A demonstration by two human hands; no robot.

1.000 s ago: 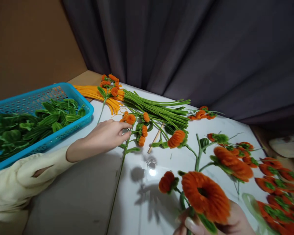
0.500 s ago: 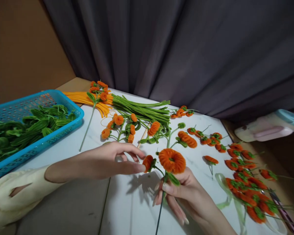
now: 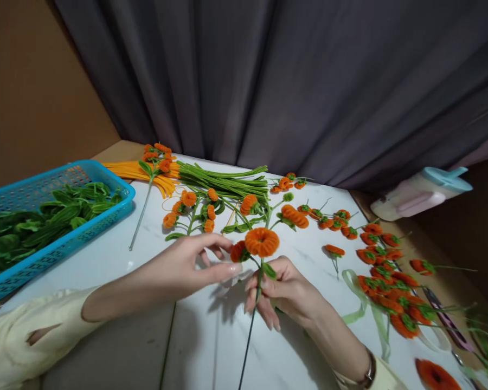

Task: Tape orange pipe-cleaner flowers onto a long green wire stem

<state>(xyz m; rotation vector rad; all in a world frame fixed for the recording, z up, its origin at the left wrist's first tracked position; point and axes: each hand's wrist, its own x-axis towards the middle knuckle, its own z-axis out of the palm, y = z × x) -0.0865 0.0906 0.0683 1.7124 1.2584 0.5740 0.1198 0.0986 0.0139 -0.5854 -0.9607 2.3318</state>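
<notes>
My right hand (image 3: 287, 290) pinches the green stem (image 3: 259, 281) of a fuzzy pipe-cleaner flower spray between thumb and fingers. At its top is a large orange flower head (image 3: 262, 242), facing up, with a small green leaf (image 3: 269, 271) just below. A smaller orange flower head (image 3: 239, 252) branches off to the left. My left hand (image 3: 201, 260) is beside that smaller head, thumb and fingers apart, their tips close to it or lightly touching; I cannot tell which. A dark, bare wire (image 3: 248, 341) runs down from my right hand towards me.
A blue basket (image 3: 126, 201) of green leaves stands at left. Orange strips (image 3: 124, 169), green pipe cleaners (image 3: 223, 179) and finished sprays (image 3: 191, 208) lie behind. Loose orange flowers (image 3: 390, 292), a pale green ribbon (image 3: 355, 295), scissors (image 3: 447, 319) and a jug (image 3: 423, 192) are at right.
The view has shifted, showing more of my right forearm. My right hand still grips the stem. The left hand stays beside the smaller flower head, which now sits closer to the large one.
</notes>
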